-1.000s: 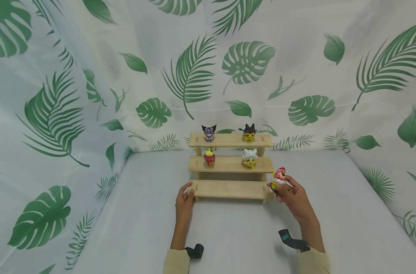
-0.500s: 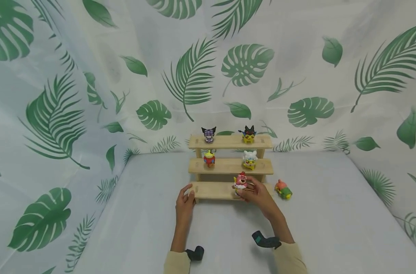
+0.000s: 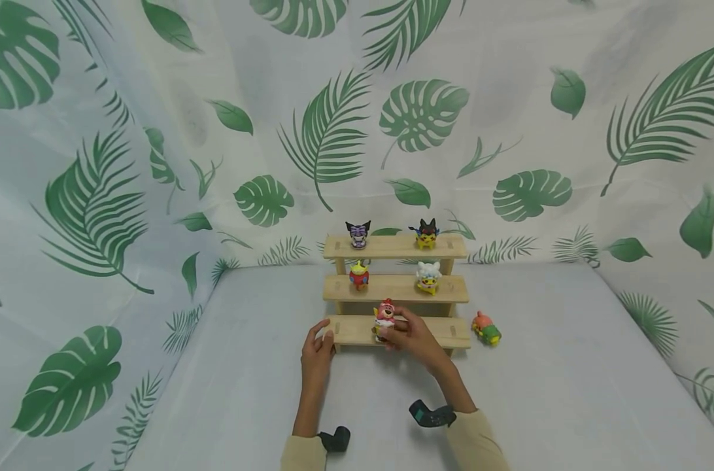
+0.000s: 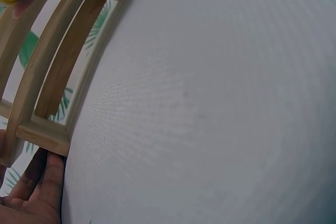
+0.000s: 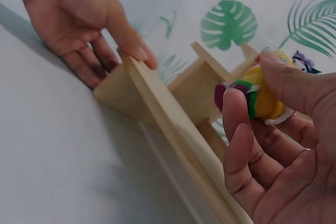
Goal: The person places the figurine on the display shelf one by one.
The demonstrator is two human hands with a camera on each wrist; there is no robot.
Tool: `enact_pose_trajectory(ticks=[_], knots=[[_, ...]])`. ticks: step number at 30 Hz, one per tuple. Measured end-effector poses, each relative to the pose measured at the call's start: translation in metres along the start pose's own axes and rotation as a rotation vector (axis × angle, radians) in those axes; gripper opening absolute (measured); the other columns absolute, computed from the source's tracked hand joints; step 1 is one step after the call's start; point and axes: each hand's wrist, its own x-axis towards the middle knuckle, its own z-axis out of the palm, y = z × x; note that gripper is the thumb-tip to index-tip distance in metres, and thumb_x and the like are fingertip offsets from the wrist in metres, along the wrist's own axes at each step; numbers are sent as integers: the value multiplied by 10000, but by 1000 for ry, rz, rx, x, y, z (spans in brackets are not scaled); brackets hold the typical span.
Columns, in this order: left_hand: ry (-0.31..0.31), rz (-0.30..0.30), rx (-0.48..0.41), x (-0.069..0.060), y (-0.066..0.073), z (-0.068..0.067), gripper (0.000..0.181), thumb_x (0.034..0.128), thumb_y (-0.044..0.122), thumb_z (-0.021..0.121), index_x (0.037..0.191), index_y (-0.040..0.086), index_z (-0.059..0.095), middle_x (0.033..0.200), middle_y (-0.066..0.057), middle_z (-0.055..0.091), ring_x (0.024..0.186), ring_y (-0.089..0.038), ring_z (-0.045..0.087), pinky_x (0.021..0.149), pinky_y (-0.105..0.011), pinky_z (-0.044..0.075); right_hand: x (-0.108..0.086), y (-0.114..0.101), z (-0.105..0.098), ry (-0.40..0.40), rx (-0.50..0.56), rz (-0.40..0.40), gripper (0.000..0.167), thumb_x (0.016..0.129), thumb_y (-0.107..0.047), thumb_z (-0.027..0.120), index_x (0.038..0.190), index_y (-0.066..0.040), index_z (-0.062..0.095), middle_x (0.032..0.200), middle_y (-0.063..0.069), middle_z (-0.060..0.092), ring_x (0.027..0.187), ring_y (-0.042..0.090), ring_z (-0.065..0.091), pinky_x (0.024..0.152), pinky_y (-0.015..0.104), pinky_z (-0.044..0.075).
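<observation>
My right hand (image 3: 414, 337) pinches a small toy figurine (image 3: 384, 317), a pink bear with yellow and white parts, between thumb and fingers. It is over the bottom step of a three-step wooden display shelf (image 3: 418, 325), left of the middle; whether its base touches the wood I cannot tell. My left hand (image 3: 318, 353) holds the left end of that bottom step. Its thumb and a finger lie at the top edge, the other fingers by the side leg, as the right wrist view shows. In that view the figurine (image 5: 268, 100) is seen from below, yellow, green and purple.
On the top step stand a purple-black figurine (image 3: 358, 235) and a black-eared yellow one (image 3: 427, 234). The middle step bears a red-and-yellow figurine (image 3: 359, 275) and a white-hooded yellow one (image 3: 428, 277). A pink-and-green figurine (image 3: 486, 328) lies on the table, right of the shelf.
My right hand has carried the bear figurine leftward from the shelf's right end to above the bottom step, uncovering the pink-and-green figurine. The left hand stays on the shelf.
</observation>
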Motion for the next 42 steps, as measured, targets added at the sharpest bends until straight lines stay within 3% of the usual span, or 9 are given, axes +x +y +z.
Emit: enact_pose_trajectory(ticks=[5,9,14,18,20,27,31,36,42], knots=[[1,3,13,0,0,0,342,1005,157,550,1337,73,555,762,-82,552,663,-107,449,616,-211,427,5,0,11,-4,32,19,436,970,-215,621,1298,-5,425,1112,228,695,684,112,659,647,287,557],[8,2,10,0,0,1,337,1002,150,554,1330,72,561,734,-47,516,641,-98,433,595,-201,404,8,1,18,-3,60,16,446,975,-173,607,1316,19,393,1114,230,690,678,102,661,628,261,544],[12,-2,-5,0,-1,1,334,999,135,557,1326,68,565,804,-70,599,683,-127,478,615,-212,423,13,3,28,-12,69,6,501,938,-91,643,1343,40,378,1128,179,655,734,91,663,661,266,561],[2,-14,-8,1,-1,0,339,1004,141,546,1336,73,557,892,-121,646,716,-138,493,629,-220,429,17,6,35,-10,32,-32,516,923,-58,657,1346,61,388,1182,270,625,811,67,653,692,256,565],[-3,-15,-12,1,-1,0,343,1004,141,546,1340,73,553,917,-154,657,719,-141,498,630,-222,431,20,9,38,9,-7,-64,506,913,-39,664,1338,63,411,1193,302,617,849,62,647,681,225,547],[-1,-14,-30,1,1,-1,343,1000,126,551,1337,63,555,938,-200,677,740,-159,528,661,-252,461,26,8,51,154,-314,-207,515,835,60,704,1314,43,515,1180,235,658,1071,343,649,780,231,529],[-4,-4,-50,0,3,-1,343,997,115,554,1332,42,555,962,-180,691,764,-157,550,675,-251,474,34,19,52,213,-438,-298,519,802,64,725,1290,17,557,1154,194,686,998,299,674,761,266,530],[-15,-6,-58,2,0,-2,349,998,114,551,1338,34,547,1017,-197,698,831,-183,588,716,-268,502,37,25,55,266,-543,-368,493,781,39,756,1243,22,586,1095,179,699,823,195,631,650,236,473],[2,-4,-54,12,-21,-1,352,1002,143,552,1346,68,549,1017,-181,699,805,-155,578,679,-243,487,36,28,56,301,-589,-381,507,783,-5,776,1251,37,585,1063,178,704,742,153,565,631,245,458]])
